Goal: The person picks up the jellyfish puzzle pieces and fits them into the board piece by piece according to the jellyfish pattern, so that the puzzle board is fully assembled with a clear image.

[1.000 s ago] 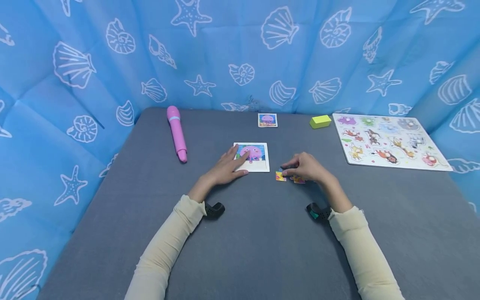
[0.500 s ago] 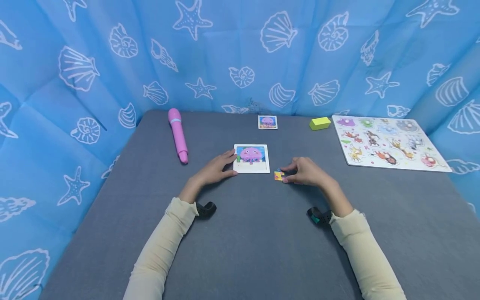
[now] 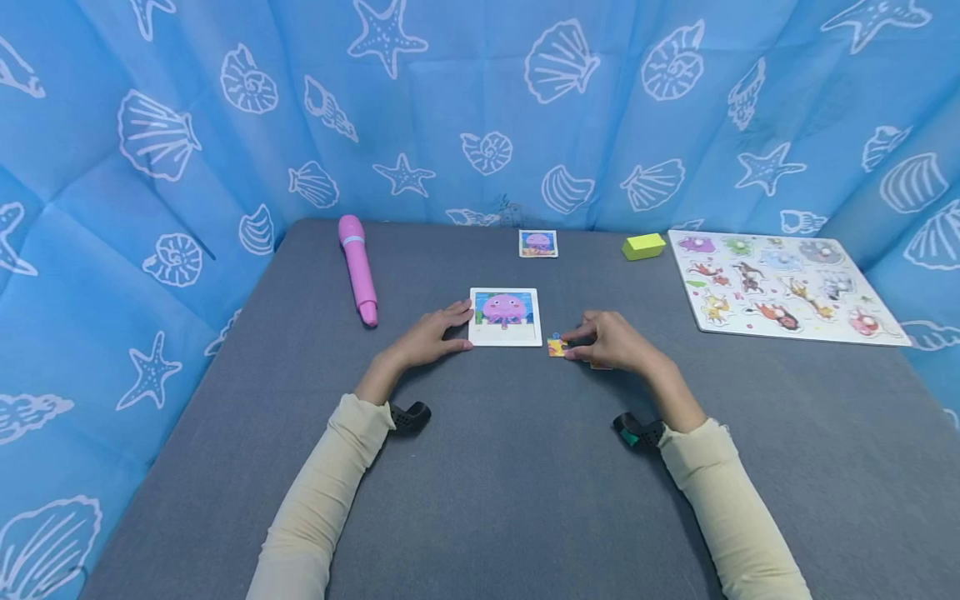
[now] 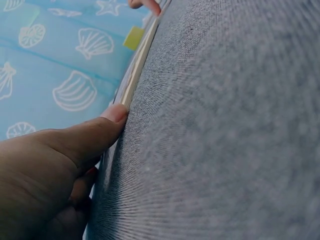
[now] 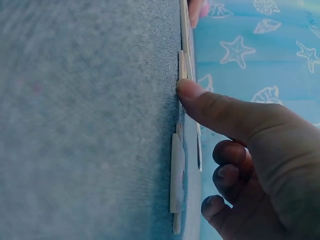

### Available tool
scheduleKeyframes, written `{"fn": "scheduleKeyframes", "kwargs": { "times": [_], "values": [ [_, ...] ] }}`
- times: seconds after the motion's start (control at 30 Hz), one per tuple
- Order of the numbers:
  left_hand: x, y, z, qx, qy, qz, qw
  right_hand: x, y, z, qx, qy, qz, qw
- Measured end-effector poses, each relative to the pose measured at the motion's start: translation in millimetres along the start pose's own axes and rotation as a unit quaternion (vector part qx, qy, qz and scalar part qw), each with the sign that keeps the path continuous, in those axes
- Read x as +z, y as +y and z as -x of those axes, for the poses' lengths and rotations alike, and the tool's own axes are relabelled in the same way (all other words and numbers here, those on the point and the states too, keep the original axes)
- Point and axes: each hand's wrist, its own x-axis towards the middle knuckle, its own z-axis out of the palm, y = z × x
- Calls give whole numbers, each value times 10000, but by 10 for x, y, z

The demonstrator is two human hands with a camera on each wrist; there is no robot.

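Observation:
A white-framed jigsaw tray [image 3: 507, 339] with a pink octopus picture lies flat on the table, its lower strip plain cream. My left hand [image 3: 427, 337] rests at its left edge, thumb and fingertips touching the rim. In the left wrist view the thumb meets the tray's side [image 4: 137, 72]. Just right of the tray, my right hand [image 3: 613, 342] pinches a small yellow and orange puzzle piece [image 3: 556, 347] between thumb and index finger. Another puzzle piece [image 5: 175, 172] lies on the table under that hand, mostly hidden in the head view.
A small octopus picture card [image 3: 537, 243] and a yellow-green block [image 3: 643, 246] lie at the back of the grey table [image 3: 510, 483]. Far left is a pink microphone-shaped stick [image 3: 358, 271]. An animal knob puzzle board [image 3: 787, 287] takes up the back right, before a blue shell-print curtain [image 3: 450, 100].
My left hand has slid left off the tray's picture to its left edge. My right hand has shifted the yellow puzzle piece slightly left and up, closer to the tray.

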Motion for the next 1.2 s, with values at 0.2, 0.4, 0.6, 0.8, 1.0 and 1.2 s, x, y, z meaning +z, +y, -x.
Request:
{"fn": "scheduleKeyframes", "kwargs": {
  "times": [0.2, 0.4, 0.6, 0.8, 1.0, 1.2],
  "values": [
    [-4, -8, -7, -46, -11, 82, 10000, -9, -5, -13, 137, -23, -131, 9998],
    [-28, -31, -7, -41, 23, 97, 9999, -5, -56, -103, 162, 130, -271, 9994],
    [-21, -47, -12, -68, 13, 67, 10000, 94, -173, -298, -132, 399, -362, 9985],
    [-9, -44, -10, -107, 7, 29, 9999, 226, -330, -529, -352, 412, -597, 9967],
    [-3, -48, -13, -109, -39, 71, 9999, 335, -453, -705, -368, 273, -696, 9965],
    [-19, -60, -5, -145, -18, 207, 9997, 402, -518, -799, -239, 192, -728, 9969]
  ]
}}
